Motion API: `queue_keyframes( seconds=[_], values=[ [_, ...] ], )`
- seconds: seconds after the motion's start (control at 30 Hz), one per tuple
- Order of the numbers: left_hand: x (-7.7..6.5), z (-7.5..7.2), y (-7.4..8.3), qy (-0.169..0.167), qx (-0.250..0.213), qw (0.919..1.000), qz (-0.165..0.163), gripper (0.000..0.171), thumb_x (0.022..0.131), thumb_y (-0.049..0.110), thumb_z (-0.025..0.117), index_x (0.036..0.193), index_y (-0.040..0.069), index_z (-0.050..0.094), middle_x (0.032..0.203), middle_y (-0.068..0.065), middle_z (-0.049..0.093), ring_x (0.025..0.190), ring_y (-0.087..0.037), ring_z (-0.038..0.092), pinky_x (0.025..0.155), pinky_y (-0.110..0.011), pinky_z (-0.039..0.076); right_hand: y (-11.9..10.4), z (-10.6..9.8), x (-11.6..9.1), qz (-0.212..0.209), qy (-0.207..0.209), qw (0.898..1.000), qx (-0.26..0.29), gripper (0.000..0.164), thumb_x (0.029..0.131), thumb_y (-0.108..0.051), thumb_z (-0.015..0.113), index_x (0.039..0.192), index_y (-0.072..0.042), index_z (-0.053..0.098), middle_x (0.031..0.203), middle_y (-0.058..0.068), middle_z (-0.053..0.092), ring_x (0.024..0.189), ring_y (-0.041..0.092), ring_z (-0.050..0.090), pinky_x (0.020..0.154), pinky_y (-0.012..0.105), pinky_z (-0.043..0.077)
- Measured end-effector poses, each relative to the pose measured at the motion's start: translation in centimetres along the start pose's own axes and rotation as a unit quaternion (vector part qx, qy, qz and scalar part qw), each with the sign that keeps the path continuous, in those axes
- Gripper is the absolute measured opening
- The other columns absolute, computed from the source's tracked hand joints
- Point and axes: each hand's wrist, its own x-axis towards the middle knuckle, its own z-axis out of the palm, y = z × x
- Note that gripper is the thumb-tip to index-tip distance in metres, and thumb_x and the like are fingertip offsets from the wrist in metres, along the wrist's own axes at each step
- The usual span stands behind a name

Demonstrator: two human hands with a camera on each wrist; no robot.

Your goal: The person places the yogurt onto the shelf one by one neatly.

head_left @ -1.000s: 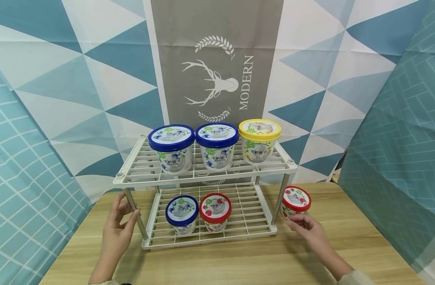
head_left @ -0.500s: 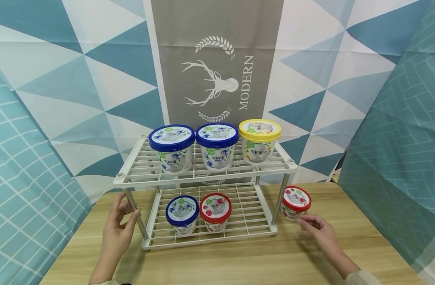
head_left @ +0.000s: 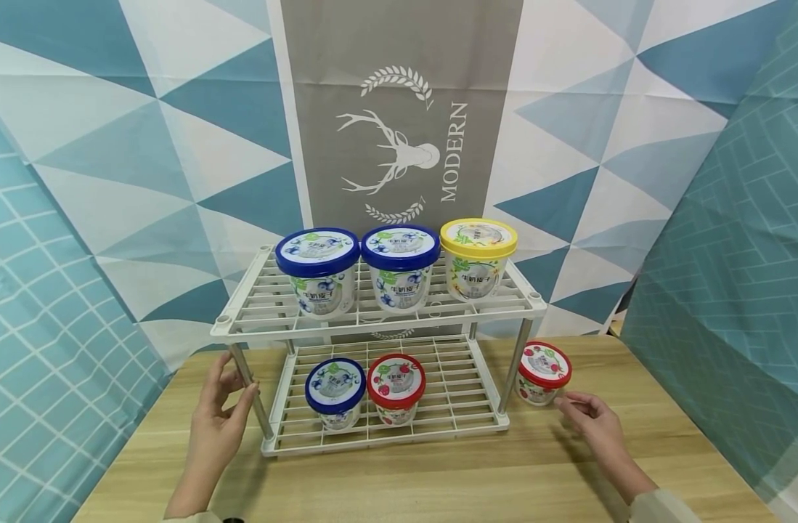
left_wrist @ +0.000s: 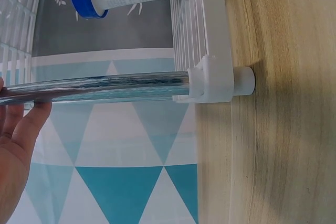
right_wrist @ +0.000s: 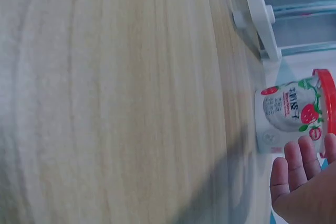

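Note:
A white two-tier rack [head_left: 379, 333] with metal posts stands on the wooden table. At its front left post [head_left: 250, 392] my left hand [head_left: 218, 428] grips with thumb and fingers; the left wrist view shows the fingertips on the shiny post [left_wrist: 121, 85]. To the right of the rack sits a tub with a red lid [head_left: 544, 367] and strawberry print, upright on the table. My right hand [head_left: 595, 421] is at the tub's front right side, fingers loosely bent and holding nothing. In the right wrist view its fingers [right_wrist: 295, 167] overlap the tub's lower side.
On the top tier stand two tubs with blue lids [head_left: 316, 272] and one with a yellow lid [head_left: 477, 258]. The lower tier bears a smaller blue-lidded tub [head_left: 335, 388] and a red-lidded tub [head_left: 396, 385]. A patterned cloth backdrop [head_left: 555, 109] rises behind.
My right hand has moved rightward from the front of the red-lidded tub to its right side. The left hand stays on the post.

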Motion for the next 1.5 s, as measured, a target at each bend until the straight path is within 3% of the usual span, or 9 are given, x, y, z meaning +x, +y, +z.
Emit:
queue_keyframes(
  seconds=[0.4,0.53,0.7,0.8,1.07,1.5],
  values=[
    [0.0,0.0,0.1,0.0,0.001,1.0,0.001,0.071,0.082,-0.015,0.06,0.143,0.008,0.034,0.099,0.025,0.051,0.089,0.015,0.053,0.067,-0.001,0.045,0.7,0.4,1.1,-0.001,-0.014,1.0,0.007,0.079,0.085,-0.049,0.063,0.138,0.001,0.032,0.129,0.019,0.047,0.084,-0.005,0.05,0.075,0.02,0.048],
    [0.0,0.0,0.2,0.002,-0.001,1.0,-0.001,0.07,0.082,-0.015,0.06,0.143,0.008,0.035,0.099,0.025,0.051,0.088,0.015,0.053,0.066,-0.002,0.045,0.6,0.8,1.4,-0.001,-0.018,1.0,0.006,0.087,0.085,-0.05,0.064,0.142,0.003,0.024,0.137,0.025,0.04,0.105,0.016,0.053,0.076,0.021,0.047],
    [0.0,0.0,0.4,0.005,-0.003,1.0,-0.003,0.07,0.082,-0.016,0.06,0.143,0.009,0.036,0.099,0.025,0.052,0.087,0.015,0.054,0.066,-0.002,0.046,0.3,1.4,1.8,-0.005,-0.025,1.0,0.011,0.096,0.085,-0.047,0.065,0.146,0.004,0.011,0.141,0.029,0.031,0.127,0.037,0.037,0.092,0.035,0.046],
    [0.0,0.0,0.3,0.005,-0.005,1.0,-0.002,0.07,0.082,-0.016,0.06,0.143,0.009,0.036,0.099,0.024,0.052,0.088,0.015,0.054,0.067,-0.002,0.046,0.2,1.7,2.1,-0.012,-0.022,1.0,0.017,0.1,0.084,-0.043,0.067,0.147,0.005,0.006,0.141,0.03,0.03,0.128,0.039,0.036,0.102,0.044,0.04],
    [0.0,0.1,0.3,0.005,-0.01,0.9999,0.012,0.072,0.081,-0.018,0.06,0.143,0.007,0.034,0.099,0.024,0.052,0.088,0.014,0.054,0.067,-0.002,0.046,-0.1,2.0,2.9,-0.014,-0.038,0.999,0.025,0.106,0.083,-0.04,0.069,0.147,0.005,-0.004,0.144,0.034,0.022,0.132,0.045,0.029,0.108,0.055,0.03],
    [0.0,0.1,0.3,0.006,-0.012,0.9999,0.009,0.072,0.081,-0.018,0.059,0.143,0.007,0.034,0.099,0.024,0.052,0.087,0.014,0.054,0.066,-0.002,0.046,-0.2,2.6,3.9,-0.019,-0.055,0.998,0.008,0.112,0.08,-0.041,0.073,0.147,0.003,-0.005,0.148,0.032,0.014,0.135,0.046,0.022,0.11,0.054,0.028]
  ],
)
